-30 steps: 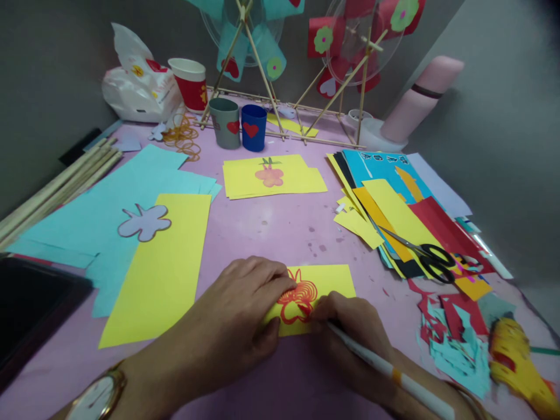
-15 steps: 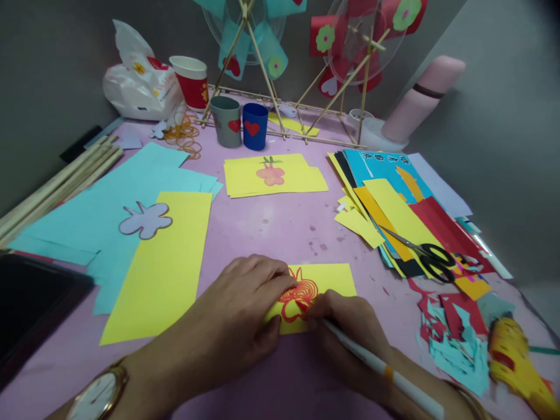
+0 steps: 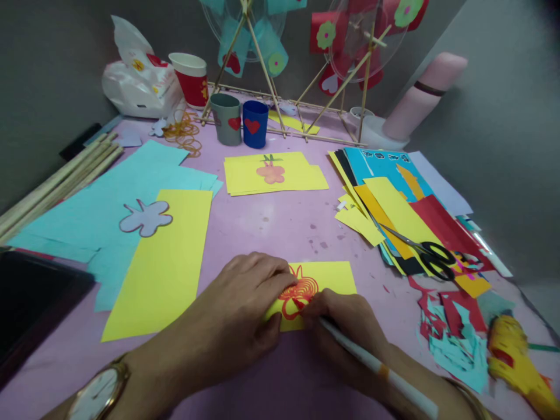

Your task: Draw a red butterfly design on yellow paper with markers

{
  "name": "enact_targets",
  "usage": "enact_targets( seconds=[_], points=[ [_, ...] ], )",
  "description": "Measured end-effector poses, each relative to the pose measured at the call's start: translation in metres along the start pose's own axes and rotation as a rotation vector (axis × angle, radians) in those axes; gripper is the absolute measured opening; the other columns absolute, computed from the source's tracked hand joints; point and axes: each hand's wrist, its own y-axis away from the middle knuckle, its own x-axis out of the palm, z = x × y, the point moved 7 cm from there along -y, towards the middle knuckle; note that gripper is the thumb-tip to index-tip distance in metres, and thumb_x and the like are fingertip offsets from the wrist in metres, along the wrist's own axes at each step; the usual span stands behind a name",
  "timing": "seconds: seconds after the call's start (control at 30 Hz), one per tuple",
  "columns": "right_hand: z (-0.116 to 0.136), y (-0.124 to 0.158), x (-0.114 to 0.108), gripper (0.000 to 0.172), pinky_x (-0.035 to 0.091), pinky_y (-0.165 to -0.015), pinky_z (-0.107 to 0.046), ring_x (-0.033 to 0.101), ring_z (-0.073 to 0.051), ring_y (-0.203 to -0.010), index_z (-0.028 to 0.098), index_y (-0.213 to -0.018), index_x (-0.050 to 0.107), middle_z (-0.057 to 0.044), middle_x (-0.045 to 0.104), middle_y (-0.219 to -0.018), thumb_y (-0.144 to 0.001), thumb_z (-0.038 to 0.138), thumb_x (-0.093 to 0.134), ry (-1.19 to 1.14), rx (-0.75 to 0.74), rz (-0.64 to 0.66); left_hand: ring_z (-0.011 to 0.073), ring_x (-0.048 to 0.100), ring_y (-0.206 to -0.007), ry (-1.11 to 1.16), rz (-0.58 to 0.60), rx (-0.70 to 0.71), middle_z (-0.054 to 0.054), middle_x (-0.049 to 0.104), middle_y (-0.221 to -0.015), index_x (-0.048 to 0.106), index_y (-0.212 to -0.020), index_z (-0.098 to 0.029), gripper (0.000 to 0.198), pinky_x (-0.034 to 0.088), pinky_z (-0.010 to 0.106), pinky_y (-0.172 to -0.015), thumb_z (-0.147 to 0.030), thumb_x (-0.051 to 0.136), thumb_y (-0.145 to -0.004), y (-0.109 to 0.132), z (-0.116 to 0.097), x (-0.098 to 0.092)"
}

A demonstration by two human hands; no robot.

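My left hand [image 3: 251, 297], with a gold watch at its wrist, presses down on a small yellow paper [image 3: 339, 277]; its fingers are bent over the left part and the thumb is at the lower edge. On that paper is a red-line butterfly drawing [image 3: 301, 289] with curved lines inside its wings. My right hand [image 3: 345, 326] is closed around a white felt-tip pen [image 3: 365, 356] with an orange band. The red tip meets the lower part of the drawing. A grey-purple butterfly cutout [image 3: 146, 218] lies to the left, across a larger yellow sheet [image 3: 175, 274] and light blue paper [image 3: 118, 192].
Yellow cards with a pink butterfly [image 3: 271, 173] lie ahead. Scissors [image 3: 431, 256] rest on coloured papers at the right, near paper scraps [image 3: 459, 344] and a yellow glue gun [image 3: 511, 356]. Small cups [image 3: 255, 131] and stick-framed wheels stand behind. A dark tablet-like object [image 3: 39, 309] lies left.
The pen's rear end has shifted slightly left and my right hand has moved a little left over the drawing. My left hand stays on the paper.
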Motion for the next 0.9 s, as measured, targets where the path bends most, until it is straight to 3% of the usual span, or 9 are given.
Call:
enact_targets(
  seconds=[0.17,0.9],
  points=[
    [-0.001,0.002,0.000,0.021,0.036,-0.037,-0.015,0.049,-0.007,-0.033,0.017,-0.057,0.056,0.001,0.059,-0.042,-0.073,0.013,0.043,-0.057,-0.015,-0.025,0.0218,0.048,-0.106,0.010,-0.003,0.000,0.004,0.056,-0.112,0.053,-0.114,-0.022,0.037,0.037,0.040,-0.090,-0.012,0.051,-0.078,0.000,0.000,-0.001],
    [-0.009,0.012,0.009,0.014,0.037,-0.045,-0.017,0.051,-0.008,-0.043,0.019,-0.067,0.056,0.002,0.060,-0.052,-0.073,0.011,0.047,-0.215,-0.046,0.094,0.0234,0.048,-0.104,0.014,0.008,-0.015,0.004,0.056,-0.113,0.053,-0.113,-0.023,0.039,0.037,0.041,-0.089,-0.010,0.051,-0.076,0.001,0.002,0.001]
  ],
)
